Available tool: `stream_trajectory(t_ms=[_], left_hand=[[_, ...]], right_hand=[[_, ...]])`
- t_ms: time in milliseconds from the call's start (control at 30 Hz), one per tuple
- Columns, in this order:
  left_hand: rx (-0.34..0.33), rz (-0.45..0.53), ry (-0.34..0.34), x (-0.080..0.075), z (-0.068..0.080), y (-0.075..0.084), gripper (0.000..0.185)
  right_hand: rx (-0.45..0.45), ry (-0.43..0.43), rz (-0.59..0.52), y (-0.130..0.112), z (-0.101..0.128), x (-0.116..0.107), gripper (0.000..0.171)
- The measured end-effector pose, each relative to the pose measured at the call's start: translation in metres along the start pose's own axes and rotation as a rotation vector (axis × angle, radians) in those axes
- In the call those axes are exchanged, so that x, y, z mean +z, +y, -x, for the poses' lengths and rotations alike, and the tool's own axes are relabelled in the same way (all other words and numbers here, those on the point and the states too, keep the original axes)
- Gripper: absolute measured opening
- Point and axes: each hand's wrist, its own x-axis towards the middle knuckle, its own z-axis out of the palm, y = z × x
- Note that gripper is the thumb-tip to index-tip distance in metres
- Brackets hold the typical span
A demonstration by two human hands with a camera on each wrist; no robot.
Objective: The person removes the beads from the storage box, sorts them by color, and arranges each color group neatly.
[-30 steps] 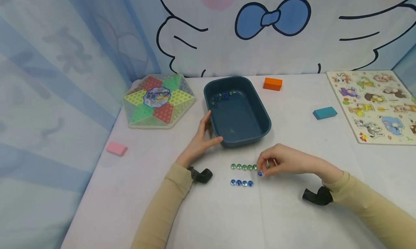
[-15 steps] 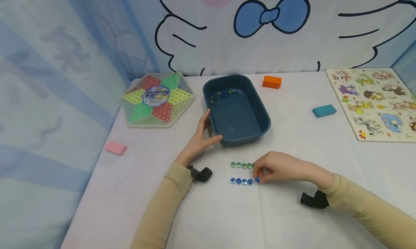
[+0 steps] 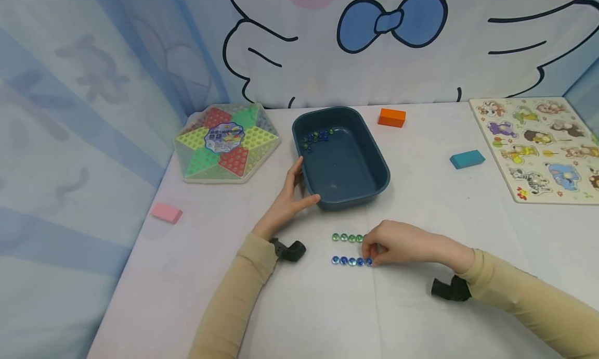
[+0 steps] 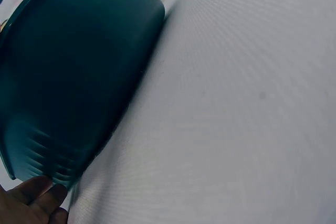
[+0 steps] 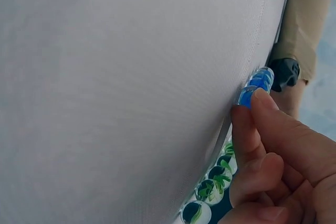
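In the head view my right hand (image 3: 398,242) pinches a blue glass marble (image 3: 369,262) between thumb and fingertips. It sits at the right end of a short row of blue marbles (image 3: 343,260) on the white cloth. Just behind runs a row of green marbles (image 3: 343,238), its right part hidden by the hand; the right wrist view shows several green marbles (image 5: 210,191) beneath the fingers. My left hand (image 3: 285,203) rests with spread thumb and fingers against the left side of a dark blue plastic tub (image 3: 346,200). More blue and green marbles (image 3: 320,136) lie in its far left corner.
A hexagonal Chinese checkers box (image 3: 226,145) lies left of the tub, a pink block (image 3: 166,213) nearer the table's left edge. An orange block (image 3: 392,118) and a teal block (image 3: 467,159) lie right of the tub. An animal puzzle board (image 3: 538,151) lies at far right.
My right hand has moved left and slightly toward me, bringing the blue marble down from beside the green row to the end of the blue row. The left hand stays at the tub.
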Motion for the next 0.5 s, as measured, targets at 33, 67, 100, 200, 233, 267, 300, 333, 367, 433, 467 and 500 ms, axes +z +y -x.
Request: stream_trajectory(t_ms=[33,67,100,200,233,267,300,333,367,433,467,500], left_hand=[[0.000,-0.001,0.000,-0.0001,0.0001,0.0001,0.091],[-0.001,-0.003,0.001,-0.0001,0.0001,0.0002,0.091],[0.001,-0.004,0.001,-0.0001,0.0002,0.0003,0.091],[0.004,-0.001,0.002,-0.0001,0.0004,0.0006,0.092],[0.006,-0.001,0.002,-0.0001,0.0005,0.0005,0.092],[0.007,0.000,0.002,-0.0001,0.0004,0.0005,0.092],[0.009,0.000,0.002,0.0000,0.0004,0.0004,0.092],[0.009,0.000,0.003,0.0001,0.0004,0.0003,0.092],[0.008,0.000,0.004,0.0001,0.0003,0.0002,0.092],[0.006,0.000,0.005,0.0001,0.0000,-0.0001,0.092],[0.003,0.000,0.005,-0.0001,-0.0002,0.0000,0.091],[0.001,0.001,0.003,-0.0003,-0.0005,-0.0002,0.091]], right_hand=[[0.002,0.001,0.001,0.0000,0.0000,0.0001,0.010],[0.004,0.002,0.001,-0.0001,0.0001,0.0001,0.010],[0.007,0.002,-0.001,-0.0002,0.0001,0.0001,0.011],[0.017,0.001,-0.010,-0.0010,0.0003,-0.0003,0.011],[0.020,0.001,-0.014,-0.0013,0.0004,-0.0005,0.011],[0.022,0.000,-0.018,-0.0016,0.0005,-0.0007,0.011],[0.024,0.001,-0.020,-0.0019,0.0006,-0.0010,0.011],[0.024,0.001,-0.022,-0.0023,0.0008,-0.0013,0.011],[0.025,0.002,-0.023,-0.0026,0.0010,-0.0017,0.011],[0.025,0.003,-0.024,-0.0031,0.0016,-0.0031,0.011],[0.024,0.005,-0.023,-0.0032,0.0018,-0.0040,0.011],[0.025,0.006,-0.025,-0.0034,0.0022,-0.0054,0.011]])
